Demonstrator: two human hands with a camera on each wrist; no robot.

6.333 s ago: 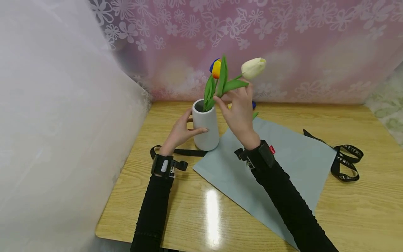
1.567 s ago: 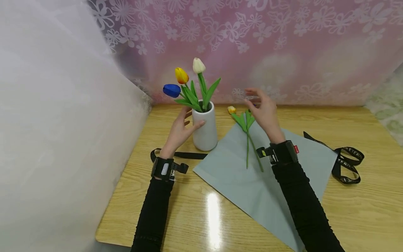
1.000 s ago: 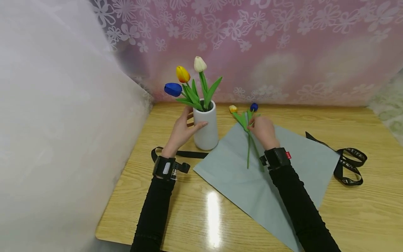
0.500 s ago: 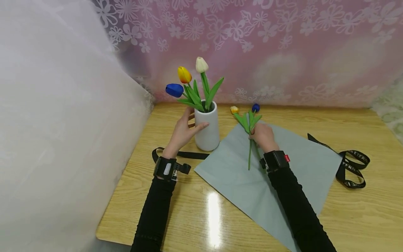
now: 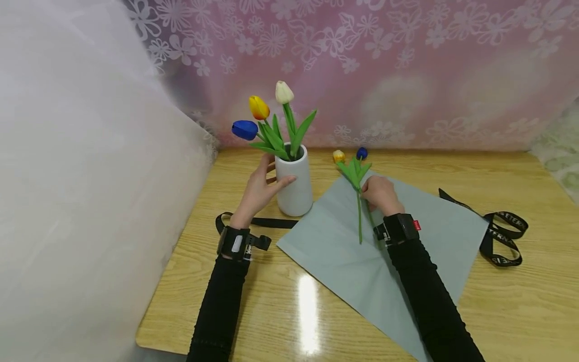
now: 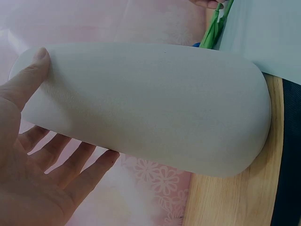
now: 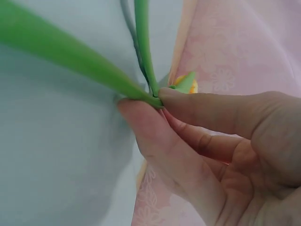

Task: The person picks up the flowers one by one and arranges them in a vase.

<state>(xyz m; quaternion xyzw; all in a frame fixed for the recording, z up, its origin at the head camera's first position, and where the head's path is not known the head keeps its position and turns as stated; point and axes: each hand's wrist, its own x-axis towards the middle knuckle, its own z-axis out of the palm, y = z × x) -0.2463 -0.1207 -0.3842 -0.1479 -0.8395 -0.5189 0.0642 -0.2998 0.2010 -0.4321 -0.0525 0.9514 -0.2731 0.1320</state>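
Observation:
A white vase [image 5: 296,188] stands upright on the table, holding blue [image 5: 245,129], yellow-orange [image 5: 259,107] and white [image 5: 284,92] artificial tulips. My left hand [image 5: 259,195] holds the vase's left side, thumb across the front and fingers behind; the left wrist view shows this thumb [image 6: 33,73] near the rim. Over the grey-blue cloth my right hand [image 5: 382,195] pinches a green tulip stem [image 7: 89,63] between thumb and forefinger. Two tulips lie there, one with a yellow head [image 5: 338,156], one with a blue head [image 5: 362,153]; I cannot tell which stem is pinched.
The grey-blue cloth [image 5: 344,266] with a small red tag lies diagonally on the wooden table [image 5: 253,306]. Black straps extend from it, one lettered strap [image 5: 502,231] looped at the right, another [image 5: 273,222] passing before the vase. A pink flowered curtain [image 5: 407,90] hangs behind.
The white tulip went from my right hand into the vase. Then my right hand came down to the tulips on the cloth and pinched a stem. My left hand stays on the vase.

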